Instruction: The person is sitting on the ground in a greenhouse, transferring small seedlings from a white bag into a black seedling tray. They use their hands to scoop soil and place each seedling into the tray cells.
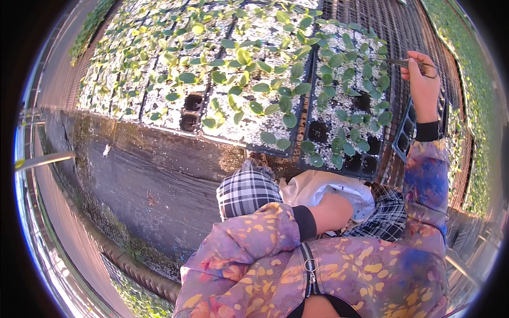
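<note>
My right hand (pixel 423 81) is raised at the upper right, its fingers around the handles of small metal scissors (pixel 397 62). The thin blades point left over the edge of a black seedling tray (pixel 381 159). Broad-leaved green seedlings (pixel 336 60) stand in this tray amid white granules, with several dark cells bare of plants. Low in front of me, my left hand (pixel 336 208) reaches into the mouth of a pale bag (pixel 310 185) on my lap. Its fingers are hidden, so I cannot tell what they hold.
More seedling trays (pixel 294 139) fill the bench to the left. An additional black cell tray (pixel 402 133) lies beneath my right wrist on the slatted bench top (pixel 350 14). Grey boarding (pixel 159 179) runs along the bench front. Green plants (pixel 477 159) line the far right.
</note>
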`<state>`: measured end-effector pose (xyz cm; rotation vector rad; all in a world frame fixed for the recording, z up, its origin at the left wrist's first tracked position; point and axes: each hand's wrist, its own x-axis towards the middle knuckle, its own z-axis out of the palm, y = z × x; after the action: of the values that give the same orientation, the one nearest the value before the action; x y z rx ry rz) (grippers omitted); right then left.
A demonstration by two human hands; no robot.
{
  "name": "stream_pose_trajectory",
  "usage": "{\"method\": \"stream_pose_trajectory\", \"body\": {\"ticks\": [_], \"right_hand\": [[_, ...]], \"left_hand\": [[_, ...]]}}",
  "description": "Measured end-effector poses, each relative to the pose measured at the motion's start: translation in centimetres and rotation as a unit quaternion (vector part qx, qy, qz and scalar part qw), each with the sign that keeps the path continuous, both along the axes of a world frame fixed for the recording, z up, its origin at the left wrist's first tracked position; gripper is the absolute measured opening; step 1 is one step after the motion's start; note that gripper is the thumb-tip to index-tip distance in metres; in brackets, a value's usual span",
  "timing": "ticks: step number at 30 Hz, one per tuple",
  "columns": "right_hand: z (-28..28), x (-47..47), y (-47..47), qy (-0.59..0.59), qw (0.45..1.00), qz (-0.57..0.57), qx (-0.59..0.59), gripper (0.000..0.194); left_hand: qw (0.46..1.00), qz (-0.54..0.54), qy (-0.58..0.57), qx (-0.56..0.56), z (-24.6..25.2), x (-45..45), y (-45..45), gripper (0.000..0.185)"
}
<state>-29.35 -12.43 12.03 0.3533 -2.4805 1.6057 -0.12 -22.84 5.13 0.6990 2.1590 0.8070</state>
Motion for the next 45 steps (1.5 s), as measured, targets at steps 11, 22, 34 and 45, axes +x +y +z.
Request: {"method": "stream_pose_trajectory", "body": {"ticks": [11, 22, 34, 45], "right_hand": [[-4.4, 9.5, -25.4, -0.196, 0.882, 0.352, -0.245, 0.008], [-8.1, 9.6, -35.7, 0.011, 0.950, 0.274, 0.149, 0.020], [-10.3, 10.6, -30.4, -0.352, 0.827, 0.211, -0.385, 0.012], [-3.2, 7.3, -2.3, -0.280, 0.899, 0.135, -0.307, 0.016]], "left_hand": [[0.999, 0.001, 0.015, -0.049, 0.9, 0.3, -0.9, 0.028], [0.993, 0.104, 0.029, 0.048, -1.4, 1.9, -2.8, 0.030], [0.947, 0.220, 0.104, 0.209, -4.6, 3.6, -2.2, 0.039], [0.994, 0.054, 0.091, 0.022, 0.7, 0.6, -4.1, 0.030]]}}
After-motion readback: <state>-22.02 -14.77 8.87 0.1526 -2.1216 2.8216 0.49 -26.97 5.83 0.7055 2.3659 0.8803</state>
